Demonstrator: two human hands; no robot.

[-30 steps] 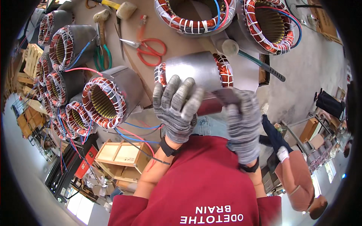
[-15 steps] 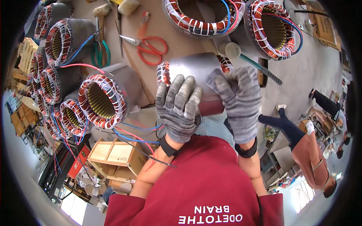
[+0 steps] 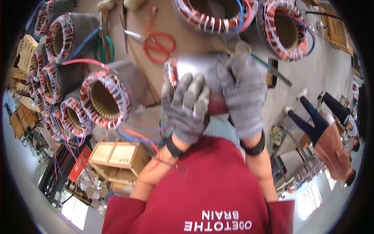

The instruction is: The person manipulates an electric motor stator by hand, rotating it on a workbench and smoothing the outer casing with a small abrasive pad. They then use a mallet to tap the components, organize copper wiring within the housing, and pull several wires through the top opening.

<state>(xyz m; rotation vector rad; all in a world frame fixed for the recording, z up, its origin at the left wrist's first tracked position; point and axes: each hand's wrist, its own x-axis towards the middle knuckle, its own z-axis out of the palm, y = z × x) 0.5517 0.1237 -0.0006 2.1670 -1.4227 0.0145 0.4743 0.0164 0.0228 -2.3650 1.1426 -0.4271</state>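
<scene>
A metal motor stator with orange windings laced in white lies on its side on the table before me. My left hand, in a grey knitted glove, rests on its near left part with the fingers spread over the shell. On the right, my gloved right hand presses on the stator's top with its fingers closed. Under those fingertips a thin grey sheet shows, blurred by motion. The stator's right end is hidden behind this hand.
Several wound stators crowd the left, with red and blue leads. Red-handled scissors, green-handled pliers and a green-handled tool lie beyond. Two more stators stand at the far right. A wooden crate is at lower left; people stand at right.
My right hand has moved a little away from me over the stator, with the thin grey sheet under its fingers. The left hand stays on the shell. The whole view has shifted slightly.
</scene>
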